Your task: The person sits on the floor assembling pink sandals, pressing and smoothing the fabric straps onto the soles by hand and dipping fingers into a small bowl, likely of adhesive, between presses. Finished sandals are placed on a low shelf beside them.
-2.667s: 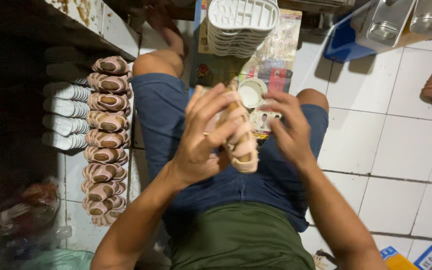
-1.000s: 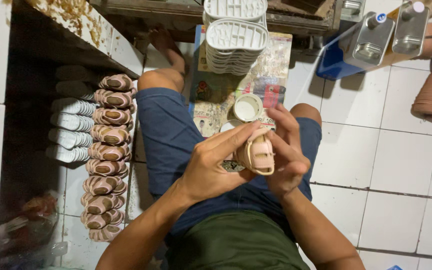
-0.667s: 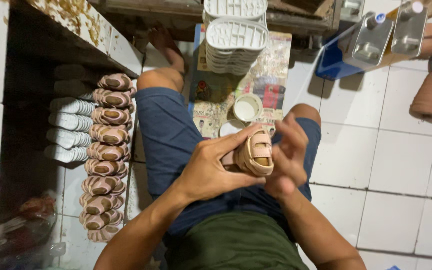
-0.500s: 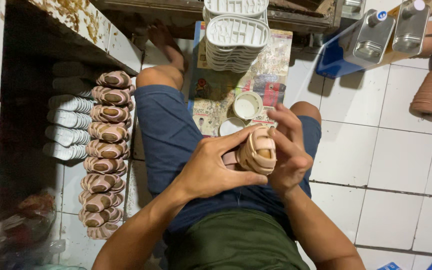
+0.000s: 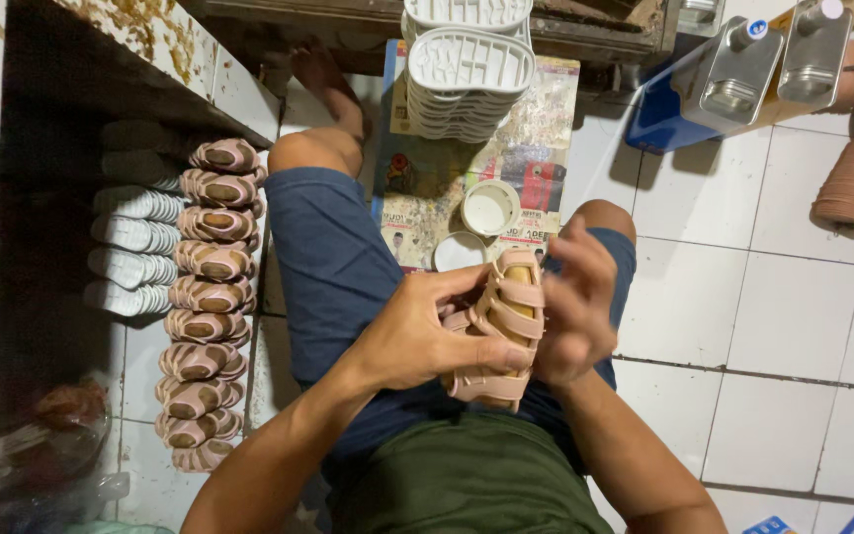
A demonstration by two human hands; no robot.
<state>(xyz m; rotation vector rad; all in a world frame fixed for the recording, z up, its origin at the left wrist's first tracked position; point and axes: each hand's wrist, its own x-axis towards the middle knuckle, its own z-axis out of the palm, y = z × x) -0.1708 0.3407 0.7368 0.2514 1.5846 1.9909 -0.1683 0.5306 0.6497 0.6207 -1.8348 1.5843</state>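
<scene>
Head view shows us the pink strappy sandal (image 5: 499, 331) held over our lap, our left hand (image 5: 417, 336) closed around its side and sole, our right hand (image 5: 575, 311) loosely open against the straps. If our left thumb slackens, it could drop toward the white cups (image 5: 476, 222) on the newspaper edge

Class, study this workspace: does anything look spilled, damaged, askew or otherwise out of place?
Only the shelf edge at upper left stands out: its pale surface is smeared with brown stains. The pink sandal uppers stand in a tidy row, and the white soles are stacked neatly.
</scene>
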